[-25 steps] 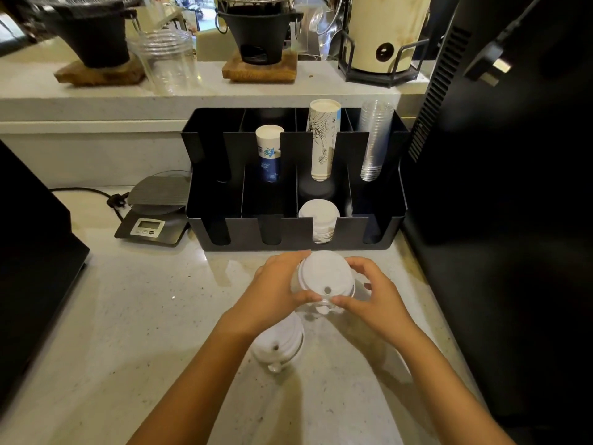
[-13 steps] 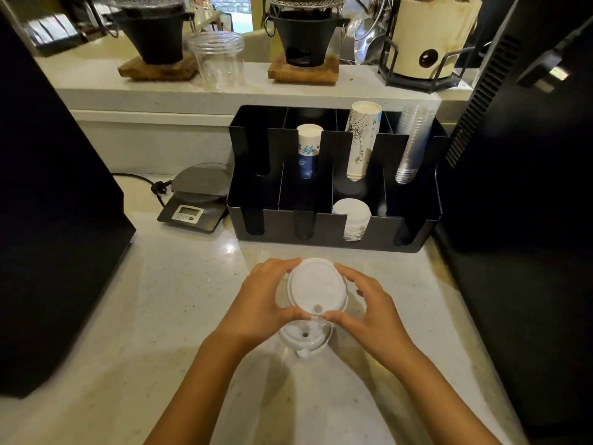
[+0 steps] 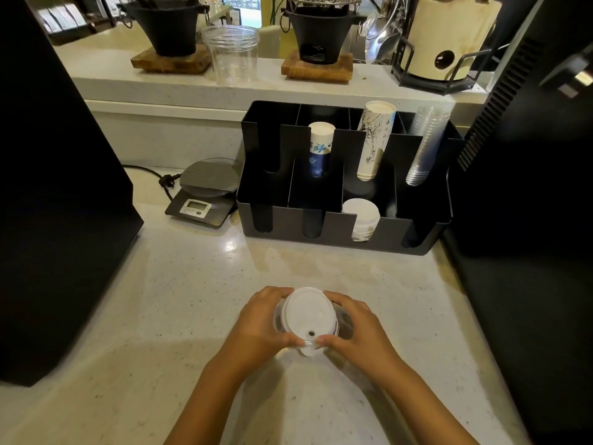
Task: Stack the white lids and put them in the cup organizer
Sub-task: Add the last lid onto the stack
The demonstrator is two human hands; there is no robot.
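Observation:
A stack of white lids (image 3: 307, 317) sits low over the pale counter, near its front middle. My left hand (image 3: 261, 326) grips its left side and my right hand (image 3: 359, 332) grips its right side, thumbs meeting at the small sip hole. The black cup organizer (image 3: 417, 242) stands behind on the counter. A second stack of white lids (image 3: 361, 216) lies in its front row, third slot from the left. The bottom of the held stack is hidden by my fingers.
The organizer's back row holds a blue-and-white paper cup stack (image 3: 320, 149), a taller printed cup stack (image 3: 373, 139) and clear plastic cups (image 3: 426, 142). A small scale (image 3: 205, 194) stands left of it. Black appliances flank the counter on the left (image 3: 48, 187) and right (image 3: 529, 220).
Both hands carried the lid stack back toward me and down onto the loose lid that lay on the counter; that lid is now under the stack. The camera view shifted left.

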